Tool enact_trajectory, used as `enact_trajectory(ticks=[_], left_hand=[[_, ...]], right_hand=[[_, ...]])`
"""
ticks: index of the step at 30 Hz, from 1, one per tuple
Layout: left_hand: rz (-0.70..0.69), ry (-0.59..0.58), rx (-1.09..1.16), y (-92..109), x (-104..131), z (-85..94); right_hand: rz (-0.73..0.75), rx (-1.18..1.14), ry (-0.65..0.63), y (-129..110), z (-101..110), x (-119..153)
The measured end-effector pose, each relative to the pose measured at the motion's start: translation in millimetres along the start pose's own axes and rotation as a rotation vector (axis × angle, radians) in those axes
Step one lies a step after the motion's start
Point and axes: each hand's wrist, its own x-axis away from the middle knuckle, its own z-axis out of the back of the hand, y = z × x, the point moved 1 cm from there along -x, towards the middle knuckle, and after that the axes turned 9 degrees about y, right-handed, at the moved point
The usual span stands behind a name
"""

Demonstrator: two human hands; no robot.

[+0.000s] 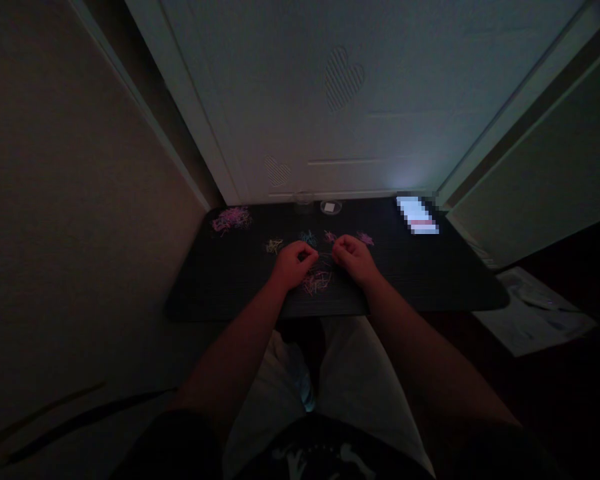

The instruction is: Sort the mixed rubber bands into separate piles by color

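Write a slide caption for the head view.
In dim light, left hand and right hand close together beside a loose pile of thin pieces on a dark table.

Held left hand (294,265) and right hand (355,258) just apart over the surface (430,280), with fingers (349,247) curled inward. Had both forearms (247,323) extended across its near edge.

Single head-worn view, above the lap (357,353), facing forward and down, hands (294,263) centred, whole tabletop (430,273) in frame

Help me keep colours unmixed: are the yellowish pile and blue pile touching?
Apart: the head view shows black tabletop between the yellowish pile and the blue pile.
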Motion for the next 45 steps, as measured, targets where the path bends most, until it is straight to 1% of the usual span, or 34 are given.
enact_trajectory(ticks=[4,7,10,14,18,23,26,31,35,45], left_hand=[[-0.032,-0.012,-0.039,1.9,1.0,0.1],[-0.04,-0.031,-0.065,3.1,1.1,0.7],[-0.043,-0.036,-0.068,2.9,1.0,0.9],[-0.017,-0.008,-0.063,0.9,0.9,0.8],[-0.004,-0.006,-0.074,0.6,1.0,0.7],[-0.016,-0.042,-0.089,2.7,1.6,0.1],[-0.037,-0.066,-0.083,4.9,2.2,-0.4],[-0.078,-0.094,-0.092,6.3,2.4,-1.0],[-0.088,-0.115,-0.091,6.4,2.0,-0.4],[-0.048,-0.104,-0.057,8.0,3.6,1.5]], right_hand=[[0.102,0.186,-0.068,0.8,-4.7,2.1],[0.145,0.288,-0.098,1.8,-5.4,2.8],[0.184,0.344,-0.102,1.8,-5.1,3.7],[0.21,0.389,-0.097,2.0,-4.6,5.3],[0.199,0.335,-0.073,2.3,-4.2,5.2],[0.133,0.18,-0.064,4.0,-5.1,3.8],[0.088,0.132,-0.066,5.0,-6.2,4.0],[0.025,0.098,-0.099,3.8,-6.9,5.1],[0.028,0.101,-0.096,2.8,-6.1,5.2],[0.039,0.144,-0.059,2.3,-6.6,4.6]])
